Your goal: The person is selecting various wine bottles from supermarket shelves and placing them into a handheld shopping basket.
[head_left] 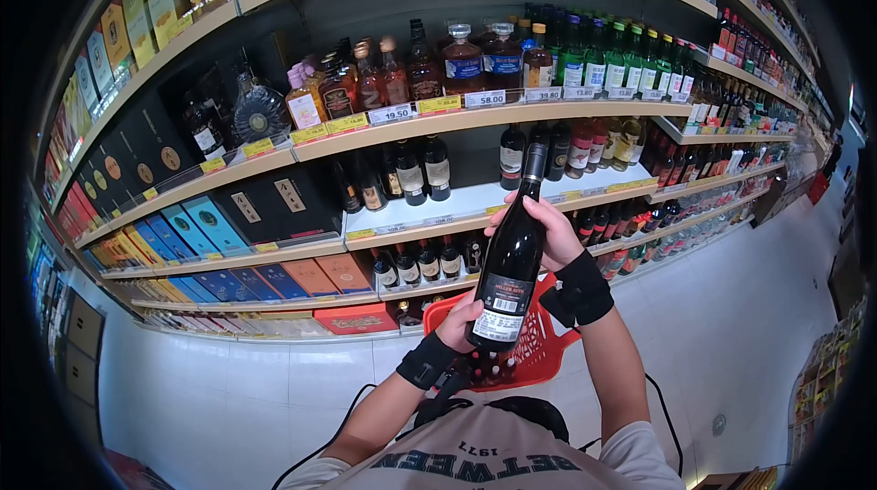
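Note:
A dark wine bottle [513,248] is held tilted in front of me, its neck pointing up and away and its back label with a barcode facing me. My left hand [459,326] grips it near the base, thumb on the glass beside the label. Around the shoulder, just below the neck, my right hand [551,232] is closed on the same bottle. Both wrists wear black bands. Below the bottle is a red plastic shopping basket [545,367], partly hidden by my hands, with several dark bottles [493,368] inside.
Curved store shelves [384,134] full of bottles and boxes run across the view. Wine bottles [423,170] stand on the shelf behind my hands, with green bottles [612,59] above. Boxed bottles [210,227] fill the left shelves. Pale floor tiles [274,389] lie below.

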